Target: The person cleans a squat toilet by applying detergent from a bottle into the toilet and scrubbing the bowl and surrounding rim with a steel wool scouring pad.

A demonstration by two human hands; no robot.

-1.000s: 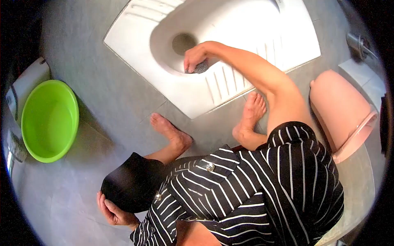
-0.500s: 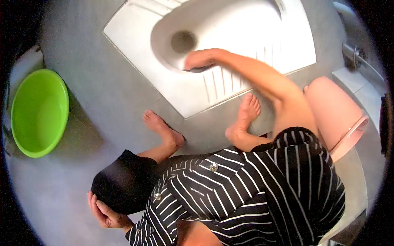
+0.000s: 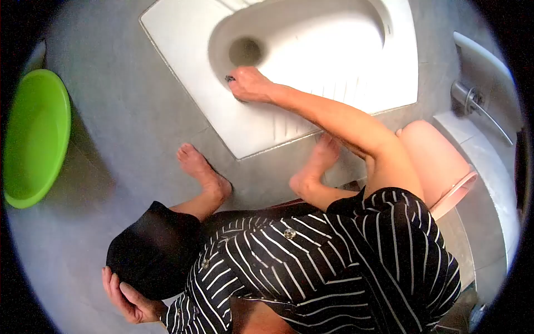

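Note:
My right hand [image 3: 248, 84] is closed around a dark grey scouring pad [image 3: 229, 79], of which only a small part shows past the fingers. It presses on the near left rim of the white squat toilet [image 3: 233, 125], just below the round drain hole [image 3: 245, 52]. At the lower left, my left hand [image 3: 129, 300] rests against my knee in black trousers [image 3: 153, 250], fingers apart and holding nothing.
A green basin [image 3: 38, 139] stands on the grey floor at the far left. On the right lies a pink bucket [image 3: 434, 161] on its side, below a metal wall fitting [image 3: 464, 97]. My bare feet [image 3: 203, 170] are on the floor before the toilet.
My right hand has moved left along the bowl, from its inner wall onto the rim, with the pad in it. The view has shifted, and the green basin now sits nearer the left edge.

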